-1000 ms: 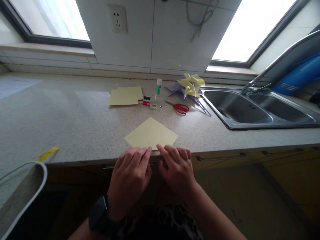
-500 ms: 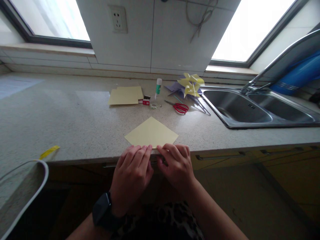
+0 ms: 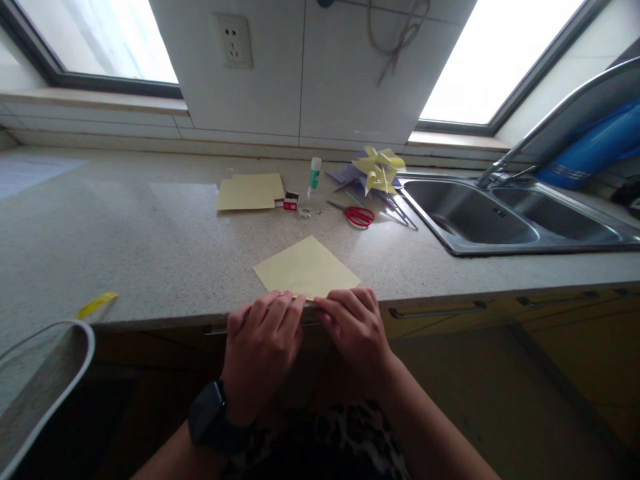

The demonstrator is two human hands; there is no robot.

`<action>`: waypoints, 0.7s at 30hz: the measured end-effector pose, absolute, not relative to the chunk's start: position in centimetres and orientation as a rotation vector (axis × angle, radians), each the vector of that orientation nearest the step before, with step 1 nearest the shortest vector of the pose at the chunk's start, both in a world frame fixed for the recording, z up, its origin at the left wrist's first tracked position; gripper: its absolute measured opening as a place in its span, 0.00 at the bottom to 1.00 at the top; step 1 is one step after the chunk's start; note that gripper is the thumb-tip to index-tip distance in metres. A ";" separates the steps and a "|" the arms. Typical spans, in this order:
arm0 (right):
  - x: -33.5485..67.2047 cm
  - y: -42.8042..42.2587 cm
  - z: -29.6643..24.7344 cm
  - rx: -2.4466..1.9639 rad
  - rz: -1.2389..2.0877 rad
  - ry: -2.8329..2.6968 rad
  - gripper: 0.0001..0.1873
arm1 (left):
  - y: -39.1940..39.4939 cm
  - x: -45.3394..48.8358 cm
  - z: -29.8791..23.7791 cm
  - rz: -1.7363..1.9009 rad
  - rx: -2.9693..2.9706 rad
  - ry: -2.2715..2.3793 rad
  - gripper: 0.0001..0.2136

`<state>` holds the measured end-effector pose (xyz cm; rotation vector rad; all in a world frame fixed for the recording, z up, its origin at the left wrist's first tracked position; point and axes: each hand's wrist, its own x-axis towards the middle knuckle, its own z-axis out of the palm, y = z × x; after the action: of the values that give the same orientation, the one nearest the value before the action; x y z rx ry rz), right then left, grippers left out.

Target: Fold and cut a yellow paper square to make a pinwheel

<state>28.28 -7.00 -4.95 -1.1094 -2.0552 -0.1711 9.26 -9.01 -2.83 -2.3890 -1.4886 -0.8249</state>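
Note:
A pale yellow sheet of paper [image 3: 309, 267] lies at the counter's front edge, one corner pointing away from me. Its near edge looks rolled or folded into a narrow strip under my fingertips. My left hand [image 3: 267, 333], with a dark watch on the wrist, presses on the left part of that edge, fingers held together. On the right part, my right hand [image 3: 353, 323] pinches the same edge between thumb and fingers. Both hands are closed on the paper, and they hide most of its near side.
Farther back lie yellow sheets [image 3: 247, 192], a small red box [image 3: 291, 201], a glue stick [image 3: 315, 173], a tape roll [image 3: 305, 212] and red-handled scissors [image 3: 357, 215]. Paper pinwheels [image 3: 377, 170] rest beside the steel sink [image 3: 453, 252]. Yellow tape [image 3: 97, 304] is at left.
The paper has turned slightly, its far corner shifting to the right. Both hands keep hold of its near edge, and my right fingers have drawn closer together. The view has shifted a little.

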 end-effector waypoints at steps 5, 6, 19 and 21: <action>28.2 -7.0 -4.4 -1.099 -0.156 -2.039 0.06 | -8.7 9.3 -2.8 -0.836 -2.398 -1.478 0.12; 28.3 -7.0 -4.3 -1.099 -0.156 -2.038 0.06 | -8.7 9.2 -2.8 -0.842 -2.404 -1.473 0.13; 28.7 -7.4 -4.3 -1.085 -0.081 -2.027 0.15 | -8.5 8.9 -3.8 -0.981 -2.396 -1.419 0.13; 28.7 -7.3 -4.3 -1.089 -0.073 -2.019 0.15 | -8.5 8.8 -3.7 -0.979 -2.411 -1.427 0.13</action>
<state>28.72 -7.32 -4.35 -1.0889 -2.0193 -0.0731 8.81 -8.49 -3.73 -2.4110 -1.4272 -0.9786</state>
